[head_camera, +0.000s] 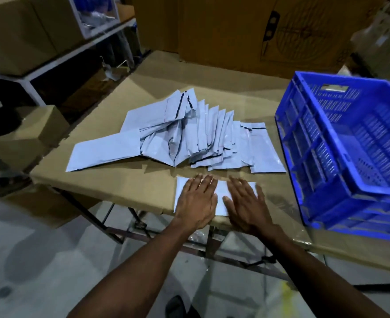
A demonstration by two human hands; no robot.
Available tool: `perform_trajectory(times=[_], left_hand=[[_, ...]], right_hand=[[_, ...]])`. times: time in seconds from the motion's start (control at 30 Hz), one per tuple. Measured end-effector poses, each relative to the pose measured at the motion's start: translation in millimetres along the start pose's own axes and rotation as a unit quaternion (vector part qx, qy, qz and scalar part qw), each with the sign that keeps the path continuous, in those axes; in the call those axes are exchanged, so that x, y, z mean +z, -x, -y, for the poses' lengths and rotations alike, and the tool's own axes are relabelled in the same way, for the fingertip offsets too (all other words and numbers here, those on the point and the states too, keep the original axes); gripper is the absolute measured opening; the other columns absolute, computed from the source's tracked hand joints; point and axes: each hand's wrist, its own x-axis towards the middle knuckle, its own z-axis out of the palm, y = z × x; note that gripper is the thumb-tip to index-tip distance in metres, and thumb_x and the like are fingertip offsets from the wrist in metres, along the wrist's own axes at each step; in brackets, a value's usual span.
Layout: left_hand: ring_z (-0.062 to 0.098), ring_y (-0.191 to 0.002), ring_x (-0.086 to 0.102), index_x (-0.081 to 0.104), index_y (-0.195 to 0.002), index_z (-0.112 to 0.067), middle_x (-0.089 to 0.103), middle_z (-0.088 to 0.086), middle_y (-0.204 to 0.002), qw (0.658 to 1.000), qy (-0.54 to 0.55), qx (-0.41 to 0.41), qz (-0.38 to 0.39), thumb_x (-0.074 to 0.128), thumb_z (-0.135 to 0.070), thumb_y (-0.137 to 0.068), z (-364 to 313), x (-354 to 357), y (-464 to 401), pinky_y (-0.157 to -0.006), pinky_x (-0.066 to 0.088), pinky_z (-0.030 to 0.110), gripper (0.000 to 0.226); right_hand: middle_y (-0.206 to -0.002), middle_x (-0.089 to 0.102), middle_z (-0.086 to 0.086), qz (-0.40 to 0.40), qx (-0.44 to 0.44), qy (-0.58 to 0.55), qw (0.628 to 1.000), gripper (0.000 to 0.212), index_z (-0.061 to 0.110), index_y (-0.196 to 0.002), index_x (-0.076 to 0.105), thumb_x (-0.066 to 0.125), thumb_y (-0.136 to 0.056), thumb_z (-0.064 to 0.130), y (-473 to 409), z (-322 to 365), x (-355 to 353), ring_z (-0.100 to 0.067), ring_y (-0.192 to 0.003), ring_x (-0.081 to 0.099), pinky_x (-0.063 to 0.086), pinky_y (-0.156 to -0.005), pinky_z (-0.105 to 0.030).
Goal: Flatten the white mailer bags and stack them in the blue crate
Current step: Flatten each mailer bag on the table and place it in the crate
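While both palms lie flat on 1 white mailer bag (221,193) at the table's (120,180) near edge, the step in hand looks like smoothing it. To do it well, I would sweep the left hand (195,200) toward 9 o'clock and the right hand (249,204) toward 3 o'clock, driving trapped air out to the ends. Fingers of both are straight and spread, gripping nothing. This bag is pale, thin and rectangular, already nearly flat. At 12 o'clock from it sits the heap of mailers (178,138), some creased and puffed, with dark seal strips. At 3 o'clock the blue crate (350,157) stands tilted; no bags show inside it.
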Motion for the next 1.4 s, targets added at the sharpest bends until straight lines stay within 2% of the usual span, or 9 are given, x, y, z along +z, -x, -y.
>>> perform_trajectory(times=[0.3,0.47,0.6,0.73,0.9,1.03,1.13,1.27,1.4], left_hand=[[0.029,-0.155,0.008,0.016,-0.162,-0.031,0.012,-0.001,-0.170,0.996,-0.019,-0.065,0.055,0.002,-0.057,-0.092,35.6,-13.4,21.0,-0.124,0.009,0.048,0.076],[0.031,-0.155,0.010,0.018,-0.162,-0.030,0.012,0.001,-0.170,0.994,-0.039,-0.071,0.067,0.002,-0.056,-0.092,36.4,-13.7,22.8,-0.123,0.012,0.051,0.076],[0.034,-0.153,0.020,0.028,-0.160,-0.027,0.023,0.004,-0.167,0.995,-0.036,-0.071,0.062,0.008,-0.057,-0.096,37.6,-12.8,23.7,-0.120,0.020,0.053,0.073],[0.030,-0.156,0.006,0.010,-0.163,-0.028,0.008,0.002,-0.170,0.994,-0.040,-0.062,0.077,0.006,-0.055,-0.098,37.3,-16.1,23.0,-0.123,0.009,0.049,0.070],[0.029,-0.156,0.001,0.005,-0.163,-0.025,0.002,0.002,-0.171,0.993,-0.043,-0.053,0.093,0.010,-0.054,-0.099,38.8,-18.9,22.8,-0.124,0.008,0.049,0.071],[0.028,-0.155,-0.016,-0.001,-0.163,-0.018,-0.011,0.004,-0.170,0.988,-0.012,-0.049,0.145,0.020,-0.046,-0.104,42.9,-27.4,17.9,-0.124,-0.004,0.054,0.069],[0.032,-0.156,0.000,0.018,-0.160,-0.003,0.009,0.015,-0.169,0.994,-0.018,-0.036,0.100,0.033,-0.030,-0.102,25.4,-34.1,6.9,-0.125,0.000,0.052,0.065],[0.034,-0.141,0.044,0.050,-0.143,0.002,0.051,0.021,-0.148,0.993,0.110,-0.022,0.040,0.016,-0.032,-0.095,-19.4,-18.9,1.1,-0.123,0.023,0.042,0.068],[0.027,-0.146,0.037,0.047,-0.150,-0.013,0.046,0.008,-0.156,0.999,0.022,-0.039,0.025,0.018,-0.041,-0.104,-10.2,-7.8,14.1,-0.122,0.024,0.045,0.061]], right_hand=[[-0.166,0.001,-0.003,0.063,0.037,-0.002,0.997,0.088,0.022,-0.158,0.012,-0.001,-0.089,0.075,2.0,-15.2,-12.8,-0.025,-0.152,-0.001,0.004,-0.121,-0.052],[-0.165,0.009,-0.010,0.031,-0.006,0.039,0.999,0.071,0.010,-0.156,0.021,0.014,-0.098,0.052,-7.2,24.4,-25.5,-0.029,-0.152,0.007,0.002,-0.112,-0.069],[-0.165,0.011,0.000,0.074,-0.075,-0.031,0.994,0.097,0.016,-0.157,0.019,-0.023,-0.086,0.066,-16.5,61.6,-16.0,-0.019,-0.153,0.006,-0.003,-0.117,-0.063],[-0.164,0.020,0.000,0.058,-0.038,-0.009,0.998,0.076,0.022,-0.156,0.026,-0.002,-0.097,0.061,-10.0,36.8,-9.3,-0.026,-0.150,0.020,0.010,-0.119,-0.057],[-0.166,0.006,0.003,0.052,0.033,-0.010,0.998,0.077,0.026,-0.157,0.015,0.009,-0.092,0.069,0.1,-5.8,-13.5,-0.023,-0.152,0.004,0.005,-0.120,-0.052],[-0.166,0.003,-0.001,0.080,0.053,0.000,0.995,0.070,0.022,-0.157,0.014,0.015,-0.098,0.061,3.1,-12.3,-19.1,-0.030,-0.151,-0.004,-0.003,-0.115,-0.063],[-0.161,0.026,-0.005,0.028,-0.011,0.042,0.999,0.062,0.013,-0.151,0.035,0.022,-0.099,0.044,-1.9,12.1,-27.8,-0.035,-0.150,0.013,0.004,-0.109,-0.073],[-0.154,0.040,-0.007,0.051,-0.070,-0.014,0.996,0.067,0.011,-0.147,0.043,0.023,-0.094,0.045,-7.2,34.4,-20.4,-0.036,-0.142,0.036,0.027,-0.108,-0.066],[-0.156,0.038,-0.002,0.038,-0.023,0.021,0.999,0.062,0.024,-0.149,0.039,0.020,-0.099,0.055,-2.6,17.1,-8.5,-0.030,-0.142,0.034,0.024,-0.114,-0.055]])
